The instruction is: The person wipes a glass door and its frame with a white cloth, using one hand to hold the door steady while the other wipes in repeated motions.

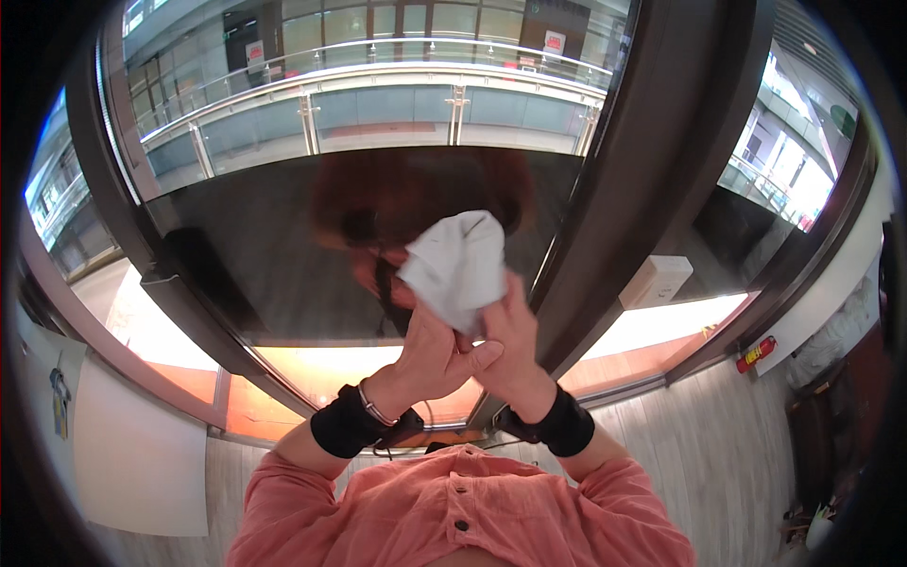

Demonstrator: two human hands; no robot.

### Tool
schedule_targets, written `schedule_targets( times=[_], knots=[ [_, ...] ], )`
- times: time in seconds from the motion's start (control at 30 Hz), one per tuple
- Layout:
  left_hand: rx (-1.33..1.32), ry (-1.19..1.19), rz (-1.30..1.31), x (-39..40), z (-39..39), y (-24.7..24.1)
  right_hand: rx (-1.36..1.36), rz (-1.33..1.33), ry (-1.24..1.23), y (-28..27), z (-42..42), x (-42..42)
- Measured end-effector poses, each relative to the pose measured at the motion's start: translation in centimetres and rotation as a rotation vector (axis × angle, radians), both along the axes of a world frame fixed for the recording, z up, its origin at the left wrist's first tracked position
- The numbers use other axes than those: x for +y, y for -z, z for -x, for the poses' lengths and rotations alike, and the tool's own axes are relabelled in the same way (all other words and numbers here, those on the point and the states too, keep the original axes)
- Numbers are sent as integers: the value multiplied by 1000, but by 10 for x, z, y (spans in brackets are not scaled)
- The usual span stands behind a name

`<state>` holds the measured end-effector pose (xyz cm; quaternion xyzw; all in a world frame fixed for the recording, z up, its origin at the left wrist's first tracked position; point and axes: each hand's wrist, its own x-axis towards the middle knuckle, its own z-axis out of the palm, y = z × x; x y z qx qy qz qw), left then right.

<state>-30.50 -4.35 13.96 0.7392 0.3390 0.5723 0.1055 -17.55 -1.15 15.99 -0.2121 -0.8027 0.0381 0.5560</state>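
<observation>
A folded white cloth (457,266), slightly blurred, is bunched up in front of my chest with both hands at its lower end. My left hand (429,354) grips its lower left side, and some fingers are hidden behind the fabric. On the lower right, my right hand (514,340) holds the same cloth, its thumb side close to my left hand. Behind the cloth stands a glass pane with a glossy dark band (283,283) that mirrors my body and arms. I cannot tell whether the cloth touches the glass.
Dark frame posts (659,177) border the pane. A small white box (655,280) is fixed near the right post. A red fire extinguisher (757,353) is farther right, above the wood-look floor (708,439). A pale panel (142,439) stands at left. Beyond the glass runs a metal railing (382,71).
</observation>
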Motion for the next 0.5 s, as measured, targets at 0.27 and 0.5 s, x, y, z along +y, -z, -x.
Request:
schedule_targets(
  times=[0.27, 0.5],
  knots=[
    [-310, -404, -431, 30, 33, -75, -27, -231, 8, -24, -28, 14],
    [544, -999, -823, 65, 2, -161, 119, -342, 423, -21, -39, 86]
  ],
)
